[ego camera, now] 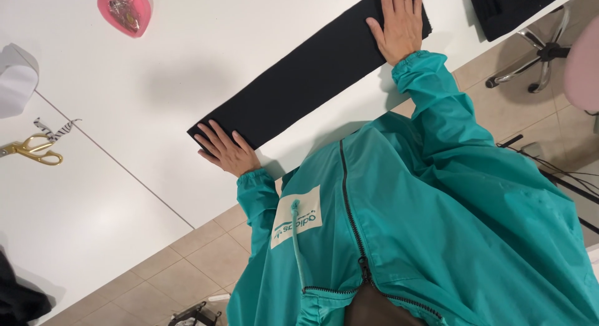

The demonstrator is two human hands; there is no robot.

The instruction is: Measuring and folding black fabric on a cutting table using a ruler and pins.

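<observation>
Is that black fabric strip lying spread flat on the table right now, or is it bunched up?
Spread flat: the black fabric strip lies smooth along the white table, with the left hand and right hand pressing its two ends.

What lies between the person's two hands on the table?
In the head view, only the long black fabric strip spans from the left hand to the right hand; both palms press flat on its ends.

Pink heart-shaped box (126,11) w/ small bits inside, far side of white table (112,195). Gold scissors (31,150) nr striped ribbon (55,129). Office chair base (541,51) on tiled floor (187,263).
</observation>
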